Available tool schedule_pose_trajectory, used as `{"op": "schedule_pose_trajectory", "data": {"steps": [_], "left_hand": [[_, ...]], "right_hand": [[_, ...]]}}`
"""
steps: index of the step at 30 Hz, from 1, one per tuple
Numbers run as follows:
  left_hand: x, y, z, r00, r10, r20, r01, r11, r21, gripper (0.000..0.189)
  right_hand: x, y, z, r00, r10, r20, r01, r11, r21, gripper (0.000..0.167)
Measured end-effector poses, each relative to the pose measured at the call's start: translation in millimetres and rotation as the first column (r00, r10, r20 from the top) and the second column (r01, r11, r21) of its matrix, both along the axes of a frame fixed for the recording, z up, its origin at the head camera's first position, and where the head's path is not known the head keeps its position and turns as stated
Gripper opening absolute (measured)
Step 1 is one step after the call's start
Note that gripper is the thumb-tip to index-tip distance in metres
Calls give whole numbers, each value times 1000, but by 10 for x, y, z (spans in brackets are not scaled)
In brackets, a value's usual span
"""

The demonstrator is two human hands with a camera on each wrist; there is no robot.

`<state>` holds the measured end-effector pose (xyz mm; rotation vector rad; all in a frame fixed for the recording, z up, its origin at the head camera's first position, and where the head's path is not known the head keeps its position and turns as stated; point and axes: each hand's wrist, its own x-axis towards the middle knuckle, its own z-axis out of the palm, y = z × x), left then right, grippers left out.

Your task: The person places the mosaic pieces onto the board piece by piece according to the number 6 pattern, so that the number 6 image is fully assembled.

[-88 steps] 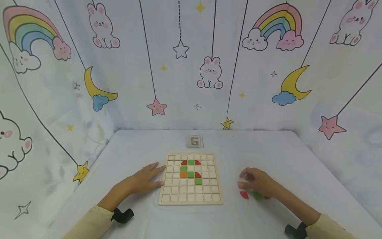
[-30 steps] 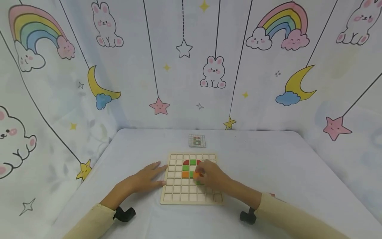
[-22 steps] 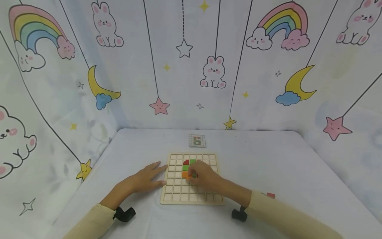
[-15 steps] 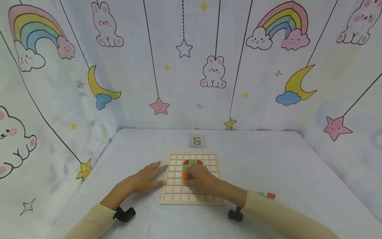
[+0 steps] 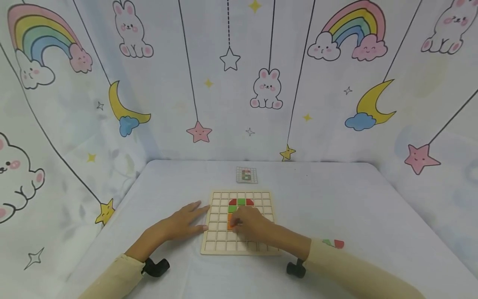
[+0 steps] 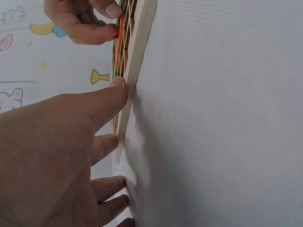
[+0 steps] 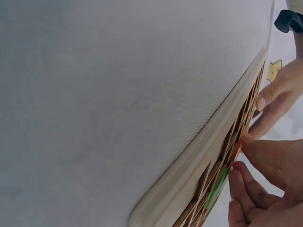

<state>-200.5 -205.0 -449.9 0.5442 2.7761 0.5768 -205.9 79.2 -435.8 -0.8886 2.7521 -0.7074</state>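
Observation:
A pale wooden grid board [image 5: 220, 248] lies flat on the white table, with green square, orange square and red quarter-round tiles in its cells. My left hand [image 5: 181, 224] rests at the board's left edge with fingers spread, thumb and fingertips touching the rim, as the left wrist view also shows. Over the middle of the board, my right hand [image 5: 254, 221] pinches an orange square tile [image 5: 230, 226] at a cell just below another orange one. In the right wrist view, the thumb [image 7: 251, 144] is on the orange tile. This hand hides several of the board's cells.
Behind the board lies a small gridded card [image 5: 247, 175] printed with a coloured figure like a 6. Loose tiles, among them a red one [image 5: 339, 244] and a green one [image 5: 327, 242], lie right of the board, partly hidden by the right sleeve [image 5: 336, 259].
From the loose tiles at the right, my right hand has come across to the board with an orange tile, then shifted left and nearer to me. The left hand stays at the edge.

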Motion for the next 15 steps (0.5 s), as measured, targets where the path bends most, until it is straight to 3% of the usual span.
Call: {"op": "schedule_pose_trajectory", "data": {"steps": [7,15], "left_hand": [[4,4,13,1000,-11,1,11,1000,-1,75],[7,-2,4,1000,-7,0,7,1000,-5,75]], "right_hand": [[21,342,95,999,-28,17,29,998,-62,14],[72,1102,257,980,-198,16,198,978,-65,20]]}}
